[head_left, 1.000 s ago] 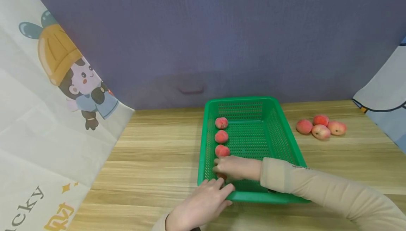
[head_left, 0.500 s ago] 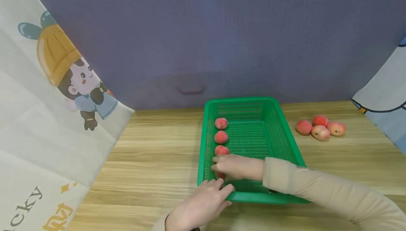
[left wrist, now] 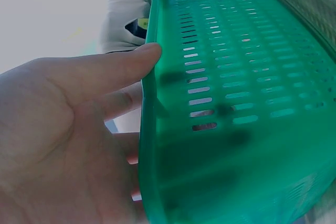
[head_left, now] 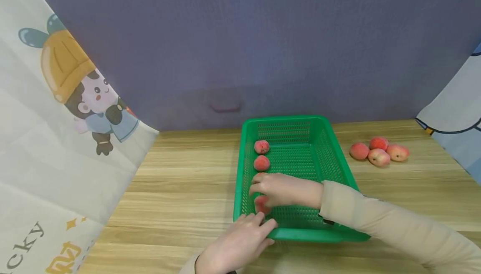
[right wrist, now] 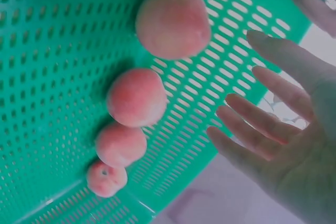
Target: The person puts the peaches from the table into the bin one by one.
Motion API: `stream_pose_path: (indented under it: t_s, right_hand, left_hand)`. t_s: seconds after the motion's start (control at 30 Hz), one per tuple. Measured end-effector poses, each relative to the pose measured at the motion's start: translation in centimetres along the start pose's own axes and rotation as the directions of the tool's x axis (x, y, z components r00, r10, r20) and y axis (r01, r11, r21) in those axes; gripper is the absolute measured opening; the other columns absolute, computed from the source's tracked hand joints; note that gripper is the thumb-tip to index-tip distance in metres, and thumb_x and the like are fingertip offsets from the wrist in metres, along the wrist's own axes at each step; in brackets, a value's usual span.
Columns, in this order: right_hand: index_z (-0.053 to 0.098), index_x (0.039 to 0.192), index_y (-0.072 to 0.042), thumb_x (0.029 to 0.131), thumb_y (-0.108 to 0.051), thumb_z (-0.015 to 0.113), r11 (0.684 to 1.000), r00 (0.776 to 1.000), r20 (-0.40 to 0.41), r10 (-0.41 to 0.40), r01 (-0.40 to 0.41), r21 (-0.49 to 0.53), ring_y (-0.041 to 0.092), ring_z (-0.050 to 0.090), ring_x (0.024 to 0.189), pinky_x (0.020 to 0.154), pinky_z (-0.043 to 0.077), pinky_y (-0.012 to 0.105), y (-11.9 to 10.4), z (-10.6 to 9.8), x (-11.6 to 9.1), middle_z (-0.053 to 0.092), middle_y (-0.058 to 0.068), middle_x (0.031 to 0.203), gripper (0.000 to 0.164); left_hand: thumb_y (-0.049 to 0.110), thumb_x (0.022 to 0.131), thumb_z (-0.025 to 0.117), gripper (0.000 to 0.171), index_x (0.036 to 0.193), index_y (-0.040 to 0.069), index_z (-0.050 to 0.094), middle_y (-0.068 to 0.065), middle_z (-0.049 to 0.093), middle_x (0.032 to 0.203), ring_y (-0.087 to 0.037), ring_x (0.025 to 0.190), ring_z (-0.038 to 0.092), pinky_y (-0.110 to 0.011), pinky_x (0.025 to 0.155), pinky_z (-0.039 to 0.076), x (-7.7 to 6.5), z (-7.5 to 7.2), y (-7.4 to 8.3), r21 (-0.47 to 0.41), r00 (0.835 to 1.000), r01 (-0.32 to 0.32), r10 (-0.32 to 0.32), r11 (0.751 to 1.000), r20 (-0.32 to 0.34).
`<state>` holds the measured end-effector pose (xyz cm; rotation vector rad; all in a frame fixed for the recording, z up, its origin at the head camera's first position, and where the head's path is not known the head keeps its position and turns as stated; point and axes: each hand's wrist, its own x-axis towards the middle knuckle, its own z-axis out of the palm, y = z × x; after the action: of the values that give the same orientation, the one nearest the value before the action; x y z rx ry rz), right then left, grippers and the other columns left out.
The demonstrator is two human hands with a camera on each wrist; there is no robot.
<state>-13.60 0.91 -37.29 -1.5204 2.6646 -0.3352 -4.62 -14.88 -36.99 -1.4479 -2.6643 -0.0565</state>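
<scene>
A green plastic basket (head_left: 313, 234) stands on the table, its near rim gripped by my left hand (head_left: 237, 238). In the left wrist view the thumb (left wrist: 123, 66) lies on the outer side of that rim and the fingers reach over it. Inside the basket, a row of peaches runs along the left wall, with the nearest peach (right wrist: 173, 23) closest to my left hand. My right hand (head_left: 283, 188) hovers over this row, fingers apart and holding nothing, as the right wrist view shows. In the head view it partly hides the nearer peaches.
Several more peaches (head_left: 378, 157) lie clustered on the wooden table (head_left: 180, 182) right of the basket. A grey-blue panel (head_left: 233, 48) rises behind the table. White printed sheets (head_left: 49, 148) border it on the left and right.
My right hand has lifted off the nearest peach and drawn slightly away, fingers loosened; that peach now shows more. The left hand keeps its grip on the rim.
</scene>
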Motion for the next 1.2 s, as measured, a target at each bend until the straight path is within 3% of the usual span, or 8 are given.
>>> stream_pose_path:
  t_s: [0.3,0.5,0.8,1.2]
  right_hand:
    - [0.062,0.103,-0.007,0.071,-0.016,0.073,1.0,0.995,-0.095,-0.021,0.019,-0.024,0.017,0.055,0.094,0.075,0.047,0.026,-0.8,-2.0,-0.8,0.057,0.006,0.101,0.035]
    - [0.06,0.096,-0.01,0.068,-0.014,0.075,0.997,0.988,-0.146,-0.052,0.044,-0.06,0.014,0.055,0.09,0.071,0.047,0.021,-1.2,-2.5,-1.4,0.058,0.001,0.095,0.032]
    - [0.059,0.106,-0.009,0.069,-0.014,0.075,0.998,0.987,-0.155,0.047,-0.052,-0.028,0.024,0.055,0.1,0.073,0.049,0.03,-2.2,-3.7,-2.5,0.058,0.008,0.109,0.04]
    - [0.06,0.108,-0.009,0.074,-0.019,0.071,0.992,0.971,-0.205,0.121,-0.128,-0.021,0.024,0.057,0.095,0.073,0.049,0.032,-2.9,-5.0,-4.0,0.059,0.008,0.105,0.038]
  left_hand:
    - [0.032,0.086,0.055,0.021,0.1,0.017,0.053,0.006,0.051,0.081,-0.002,0.062,0.044,-0.013,0.056,0.029,-1.0,-0.3,0.0,-0.023,1.0,-0.005,0.006,1.0,0.021]
    - [0.032,0.085,0.056,0.022,0.101,0.017,0.053,0.005,0.053,0.083,-0.004,0.066,0.048,-0.014,0.058,0.032,-1.7,-0.5,0.0,-0.015,1.0,-0.016,0.016,1.0,0.004]
    - [0.031,0.085,0.057,0.023,0.102,0.016,0.053,0.003,0.054,0.086,-0.005,0.07,0.052,-0.016,0.06,0.035,-2.7,-0.8,0.1,-0.018,1.0,-0.03,0.03,0.999,0.001]
    - [0.031,0.085,0.057,0.023,0.103,0.017,0.053,0.003,0.055,0.087,-0.006,0.073,0.052,-0.018,0.063,0.039,-3.9,-1.2,0.1,-0.021,0.999,-0.037,0.038,0.999,0.012]
